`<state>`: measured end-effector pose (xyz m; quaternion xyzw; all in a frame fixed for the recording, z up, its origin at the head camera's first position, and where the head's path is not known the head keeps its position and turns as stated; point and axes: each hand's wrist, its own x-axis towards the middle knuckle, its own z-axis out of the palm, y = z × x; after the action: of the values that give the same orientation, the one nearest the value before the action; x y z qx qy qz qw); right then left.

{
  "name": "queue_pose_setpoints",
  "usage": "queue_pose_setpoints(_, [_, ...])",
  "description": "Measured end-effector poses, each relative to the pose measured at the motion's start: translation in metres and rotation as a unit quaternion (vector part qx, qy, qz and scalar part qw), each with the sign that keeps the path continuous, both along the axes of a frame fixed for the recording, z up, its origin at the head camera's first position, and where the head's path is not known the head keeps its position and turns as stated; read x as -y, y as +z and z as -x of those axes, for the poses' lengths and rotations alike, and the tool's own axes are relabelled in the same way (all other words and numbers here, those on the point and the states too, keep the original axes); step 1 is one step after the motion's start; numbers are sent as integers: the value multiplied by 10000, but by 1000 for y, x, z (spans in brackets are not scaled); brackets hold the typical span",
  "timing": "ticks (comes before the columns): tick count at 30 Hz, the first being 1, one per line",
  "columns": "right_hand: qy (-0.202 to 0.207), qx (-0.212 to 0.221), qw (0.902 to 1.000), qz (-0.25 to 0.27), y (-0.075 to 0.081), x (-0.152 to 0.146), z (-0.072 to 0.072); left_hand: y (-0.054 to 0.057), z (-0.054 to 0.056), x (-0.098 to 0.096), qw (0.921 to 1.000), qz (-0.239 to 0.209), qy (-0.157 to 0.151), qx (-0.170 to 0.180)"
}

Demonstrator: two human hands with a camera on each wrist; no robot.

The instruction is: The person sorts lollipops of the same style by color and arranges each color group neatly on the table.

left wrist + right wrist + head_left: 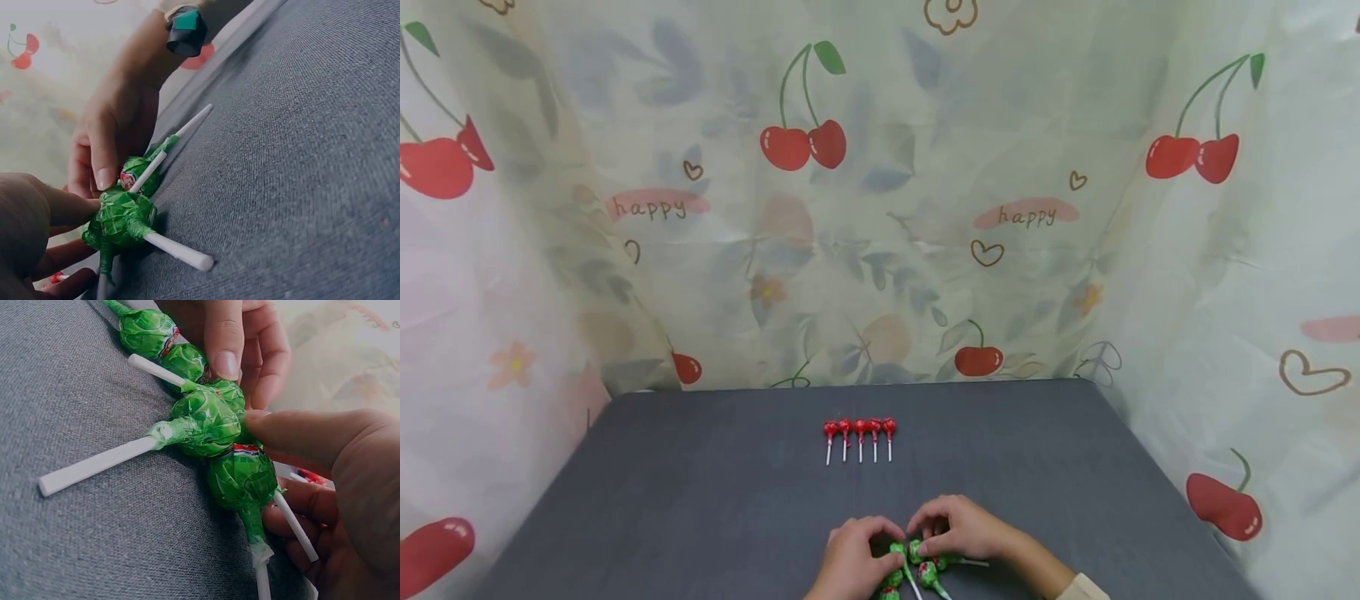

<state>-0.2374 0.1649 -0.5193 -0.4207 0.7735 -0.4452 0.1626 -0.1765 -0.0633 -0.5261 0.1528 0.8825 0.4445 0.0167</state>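
The left hand [856,557] and right hand [961,528] meet almost fingertip to fingertip, each pinching a lollipop in the cluster of green lollipops [206,423] between and just below them. The sweets are round balls in glossy, crinkled film, printed with paler swirls and a red-and-dark label patch, and gathered into twisted necks around smooth, white, straight sticks [100,465]. These sticks splay in several directions, some crossing in front of neighbouring balls; fingers and overlapping wrappers hide part of the cluster, so its full count cannot be told.

Beneath lies the worktop [700,492], covered in dark grey cloth with a fine ribbed weave. Beyond the hands, well apart, five red lollipops [861,427] form a neat row, their sticks towards the person. A pale sleeve [1084,587] and a black device [186,32] with a green patch sit behind the right hand. Farther off hangs cherry-printed fabric [880,217], softly creased.
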Motion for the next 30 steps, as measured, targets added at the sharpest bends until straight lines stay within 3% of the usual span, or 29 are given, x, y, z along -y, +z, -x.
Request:
queue_pose_setpoints(10, [201,-24,9997,144,-4,-2,1,4,2,-12,9980,403,391,294])
queue_pose_setpoints(15, [213,26,9996,194,-4,-2,1,6,5,-11,9985,283,455,103])
queue_pose_setpoints(24, [162,144,9998,44,-2,-1,1,18,13,3,9929,-469,1058,-268])
queue_pose_setpoints(30, [161,110,9998,-76,-3,-1,2,30,28,25,9839,-1366,1150,-34])
